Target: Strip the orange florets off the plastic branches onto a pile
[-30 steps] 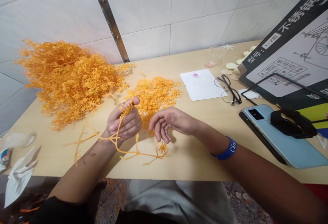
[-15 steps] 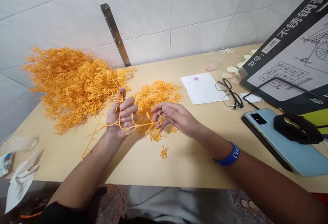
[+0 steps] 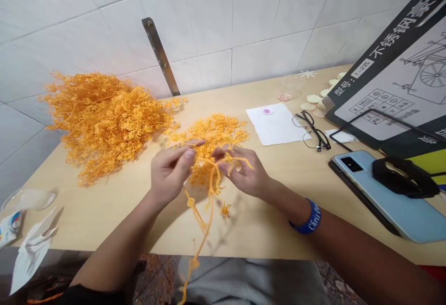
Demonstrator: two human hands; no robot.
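Note:
Between my two hands is an orange plastic branch (image 3: 209, 221), its thin, forked stem hanging down past the table's front edge. My left hand (image 3: 170, 170) is closed, thumb against the fingers, on an upper sprig of it. My right hand (image 3: 245, 170) has its fingers curled round the branch on the other side; motion blurs the tips. Behind the hands lies a small heap of orange floret pieces (image 3: 219, 130). One loose orange floret (image 3: 225, 210) rests on the table below the right hand. A large pile of orange branches (image 3: 104, 123) fills the left back.
Right of the hands lie white paper (image 3: 275, 126) with a purple spot, eyeglasses (image 3: 318, 137) and a light-blue phone (image 3: 393, 198). A dark printed box (image 3: 393, 77) leans at the right. A crumpled tissue (image 3: 33, 251) hangs over the left front edge.
My left hand has moved right and turned, fingers toward the right hand. The branch has swung from lying sideways to hanging down. My right hand now grips it more closely.

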